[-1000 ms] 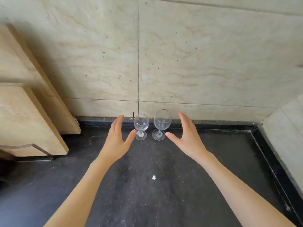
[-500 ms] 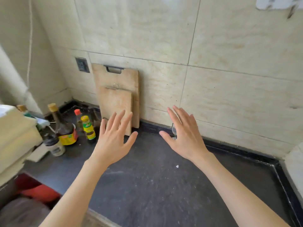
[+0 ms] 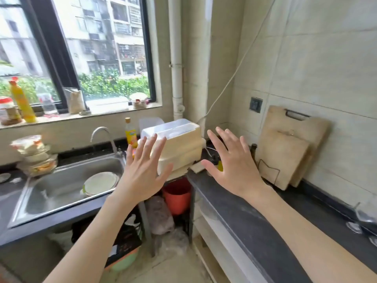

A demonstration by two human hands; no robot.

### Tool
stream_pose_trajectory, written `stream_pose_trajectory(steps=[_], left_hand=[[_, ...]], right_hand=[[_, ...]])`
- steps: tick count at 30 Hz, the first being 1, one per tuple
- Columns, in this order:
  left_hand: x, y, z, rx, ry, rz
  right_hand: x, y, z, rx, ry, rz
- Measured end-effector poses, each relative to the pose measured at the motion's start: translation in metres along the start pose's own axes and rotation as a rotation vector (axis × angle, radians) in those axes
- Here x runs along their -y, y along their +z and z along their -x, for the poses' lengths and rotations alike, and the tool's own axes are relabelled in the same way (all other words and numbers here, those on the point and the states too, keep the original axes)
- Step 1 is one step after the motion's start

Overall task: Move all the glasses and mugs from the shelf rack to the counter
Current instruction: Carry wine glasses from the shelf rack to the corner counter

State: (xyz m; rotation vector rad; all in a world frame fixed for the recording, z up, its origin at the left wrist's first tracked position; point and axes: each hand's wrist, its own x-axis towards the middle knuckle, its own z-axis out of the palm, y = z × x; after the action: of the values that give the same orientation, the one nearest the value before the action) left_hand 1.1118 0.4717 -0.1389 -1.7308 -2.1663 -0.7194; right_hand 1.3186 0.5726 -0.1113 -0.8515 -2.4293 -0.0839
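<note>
Two clear wine glasses (image 3: 365,221) stand on the dark counter (image 3: 240,217) at the far right edge of the head view, blurred and partly cut off. My left hand (image 3: 142,170) is raised with fingers spread, empty, in front of the sink's right edge. My right hand (image 3: 234,166) is also up and empty, fingers apart, above the counter's left end. Both hands are well left of the glasses. No shelf rack is in view.
A steel sink (image 3: 67,186) with a plate (image 3: 101,182) lies at left, a tap (image 3: 102,135) behind it. White foam boxes (image 3: 179,141) sit in the corner. Two wooden boards (image 3: 285,152) lean on the tiled wall. A red bucket (image 3: 177,197) stands under the counter.
The view has swung far left, from the two glasses at the wall to the sink and window. Both hands came away from the glasses, empty, and stay raised.
</note>
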Motion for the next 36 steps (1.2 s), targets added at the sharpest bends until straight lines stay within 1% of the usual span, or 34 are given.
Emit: stream_pose_trajectory(steps=[4, 7, 10, 14, 18, 22, 27, 30, 33, 36], left_hand=[[0.107, -0.068, 0.054, -0.021, -0.117, -0.122], [0.188, -0.124, 0.094, -0.045, -0.184, -0.176], [0.264, -0.173, 0.137, -0.059, -0.255, -0.24], [0.348, -0.226, 0.193, -0.079, -0.366, -0.299], [0.421, -0.266, 0.234, -0.108, -0.502, -0.357], [0.485, -0.291, 0.26, -0.128, -0.594, -0.405], [0.577, -0.307, 0.271, -0.137, -0.684, -0.453], [0.637, -0.311, 0.265, -0.149, -0.716, -0.447], [0.692, -0.313, 0.255, -0.099, -0.738, -0.438], [0.743, -0.32, 0.243, -0.128, -0.748, -0.418]], right_hand=[[0.121, 0.033, -0.042, -0.016, -0.168, -0.079], [0.219, 0.058, -0.069, -0.044, -0.234, -0.106], [0.311, 0.085, -0.092, -0.023, -0.321, -0.138], [0.423, 0.111, -0.124, -0.011, -0.436, -0.238], [0.519, 0.139, -0.155, -0.004, -0.534, -0.323], [0.595, 0.177, -0.182, 0.003, -0.61, -0.353], [0.672, 0.225, -0.23, -0.004, -0.675, -0.407], [0.711, 0.258, -0.262, 0.01, -0.679, -0.459], [0.744, 0.291, -0.295, 0.03, -0.669, -0.461], [0.777, 0.316, -0.332, 0.031, -0.67, -0.453]])
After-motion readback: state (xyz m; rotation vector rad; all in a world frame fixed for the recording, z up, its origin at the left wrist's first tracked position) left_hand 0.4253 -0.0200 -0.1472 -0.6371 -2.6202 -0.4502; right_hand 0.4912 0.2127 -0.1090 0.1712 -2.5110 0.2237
